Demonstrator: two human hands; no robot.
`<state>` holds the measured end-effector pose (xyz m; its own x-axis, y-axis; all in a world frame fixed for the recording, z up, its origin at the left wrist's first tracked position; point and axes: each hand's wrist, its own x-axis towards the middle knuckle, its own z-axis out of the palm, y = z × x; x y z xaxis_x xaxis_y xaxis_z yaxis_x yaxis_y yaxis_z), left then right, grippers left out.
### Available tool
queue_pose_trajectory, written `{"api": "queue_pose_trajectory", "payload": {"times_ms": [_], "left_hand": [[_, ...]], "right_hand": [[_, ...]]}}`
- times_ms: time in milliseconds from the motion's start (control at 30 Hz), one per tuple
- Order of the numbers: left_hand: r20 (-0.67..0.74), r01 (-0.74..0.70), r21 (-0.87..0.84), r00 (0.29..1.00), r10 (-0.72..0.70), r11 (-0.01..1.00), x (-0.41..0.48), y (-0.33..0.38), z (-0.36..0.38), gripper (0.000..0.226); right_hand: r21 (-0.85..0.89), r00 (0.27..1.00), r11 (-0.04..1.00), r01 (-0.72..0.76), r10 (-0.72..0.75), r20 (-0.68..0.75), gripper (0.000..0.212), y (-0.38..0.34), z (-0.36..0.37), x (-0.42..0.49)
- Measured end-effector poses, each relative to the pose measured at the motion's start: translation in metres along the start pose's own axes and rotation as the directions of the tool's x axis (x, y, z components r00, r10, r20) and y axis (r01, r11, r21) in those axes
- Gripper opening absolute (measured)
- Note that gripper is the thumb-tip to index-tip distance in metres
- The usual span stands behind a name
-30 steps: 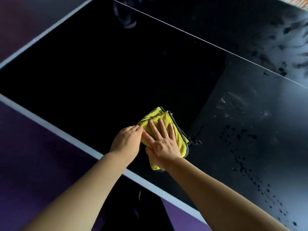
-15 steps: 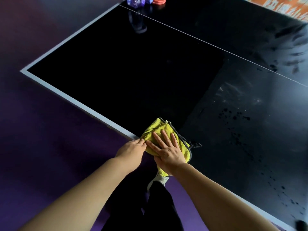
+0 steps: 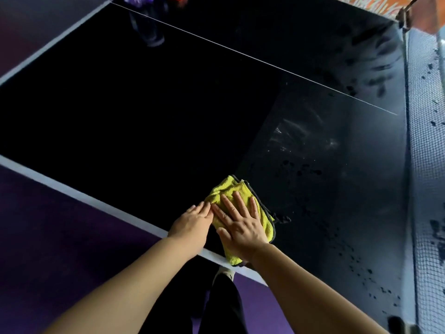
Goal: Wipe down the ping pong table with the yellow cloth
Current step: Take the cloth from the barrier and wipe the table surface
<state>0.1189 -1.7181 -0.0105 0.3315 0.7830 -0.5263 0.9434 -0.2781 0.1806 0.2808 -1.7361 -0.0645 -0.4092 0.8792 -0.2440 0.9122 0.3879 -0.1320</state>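
The dark, glossy surface [image 3: 144,116] fills most of the view, with a net [image 3: 423,165] along its right side and dark droplets [image 3: 337,237] scattered over its right part. The folded yellow cloth [image 3: 226,189] lies at the near white border [image 3: 72,191], one end overhanging it. Of the hands, the right hand [image 3: 240,222] presses flat on the cloth, fingers spread; the left hand [image 3: 192,222], fingers straight and together, touches the cloth's left edge.
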Motion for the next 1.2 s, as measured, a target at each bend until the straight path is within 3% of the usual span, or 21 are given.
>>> {"api": "queue_pose_trajectory", "payload": {"times_ms": [367, 667, 1000, 1200], "left_hand": [[-0.115, -0.007, 0.012, 0.993, 0.008, 1.0, 0.163, 0.028, -0.085, 0.055], [-0.307, 0.14, -0.12, 0.936, -0.171, 0.983, 0.255, 0.054, -0.131, 0.07], [-0.245, 0.055, 0.016, 0.968, -0.049, 0.998, 0.311, 0.084, -0.14, 0.092], [-0.17, 0.064, 0.083, 0.984, -0.049, 0.994, 0.326, 0.088, -0.145, 0.095]], "right_hand": [[-0.038, 0.996, 0.996, -0.082, 0.083, 0.026, 0.068, 0.137, -0.052, 0.128], [-0.028, 0.987, 0.987, -0.16, 0.159, -0.023, 0.067, 0.243, -0.089, 0.244], [-0.029, 0.97, 0.97, -0.24, 0.239, -0.039, 0.078, 0.328, -0.12, 0.348], [0.031, 0.952, 0.954, -0.298, 0.3, -0.056, 0.069, 0.356, -0.129, 0.382]]}}
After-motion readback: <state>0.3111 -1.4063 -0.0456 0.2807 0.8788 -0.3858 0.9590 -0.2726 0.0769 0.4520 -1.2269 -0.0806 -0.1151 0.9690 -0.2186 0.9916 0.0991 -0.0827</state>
